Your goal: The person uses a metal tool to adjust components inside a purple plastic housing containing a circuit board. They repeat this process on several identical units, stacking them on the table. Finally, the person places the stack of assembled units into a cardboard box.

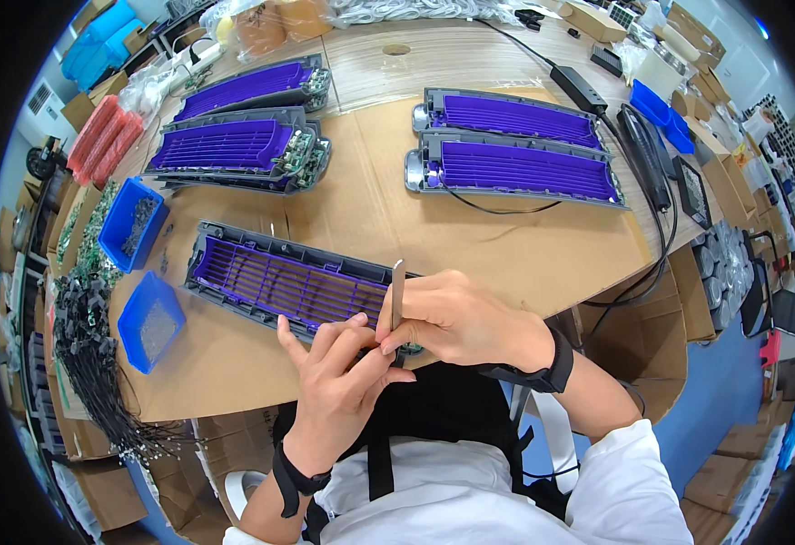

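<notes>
Both hands meet at the near right end of the purple-and-grey grilled housing.

The housing lies on the cardboard sheet, extending forward and left from the fingers; its long axis runs from far left to near right. The right hand is positioned over the near right end, wrist angled inward, fingers pinching the metal tweezers roughly upright. The left hand reaches in from the near side, index finger extended beside the housing's near edge; whether its thumb and fingers grasp a part cannot be determined.
</notes>
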A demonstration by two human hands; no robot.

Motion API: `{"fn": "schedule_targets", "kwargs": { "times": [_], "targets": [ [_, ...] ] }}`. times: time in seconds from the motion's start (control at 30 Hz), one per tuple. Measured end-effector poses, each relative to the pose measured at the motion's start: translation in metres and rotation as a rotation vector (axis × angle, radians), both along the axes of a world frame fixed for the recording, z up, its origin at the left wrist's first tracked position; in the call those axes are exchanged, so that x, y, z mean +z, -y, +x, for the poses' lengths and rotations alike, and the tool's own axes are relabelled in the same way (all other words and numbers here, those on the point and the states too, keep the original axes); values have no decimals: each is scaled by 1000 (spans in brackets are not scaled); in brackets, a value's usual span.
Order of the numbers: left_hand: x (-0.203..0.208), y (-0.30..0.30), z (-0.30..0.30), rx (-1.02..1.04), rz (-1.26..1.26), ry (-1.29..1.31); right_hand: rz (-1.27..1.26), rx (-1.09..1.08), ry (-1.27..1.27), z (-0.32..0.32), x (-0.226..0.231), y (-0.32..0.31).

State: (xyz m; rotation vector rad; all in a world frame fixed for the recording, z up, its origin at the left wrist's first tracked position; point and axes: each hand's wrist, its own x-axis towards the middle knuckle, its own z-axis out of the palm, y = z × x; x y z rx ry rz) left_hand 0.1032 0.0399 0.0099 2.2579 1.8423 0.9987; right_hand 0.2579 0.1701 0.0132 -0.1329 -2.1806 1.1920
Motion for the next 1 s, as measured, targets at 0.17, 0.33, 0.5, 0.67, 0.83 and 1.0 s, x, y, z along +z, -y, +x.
{"fn": "schedule_targets", "kwargs": {
  "times": [0.17,0.33,0.5,0.67,0.83,1.0],
  "targets": [
    [-5,-1,0,-6,46,-49,-44,47,22,2,2,-3],
    [-5,0,4,69,67,12,-543,55,-164,11,5,3],
    [-12,1,0,37,97,4,-137,-199,127,37,12,12],
    [-14,-2,1,35,116,-17,133,-269,234,38,0,31],
    [-13,-3,2,30,129,-12,67,-321,100,29,-5,29],
    [-17,-3,1,40,149,22,-11,-399,291,4,5,26]
  ]
}}
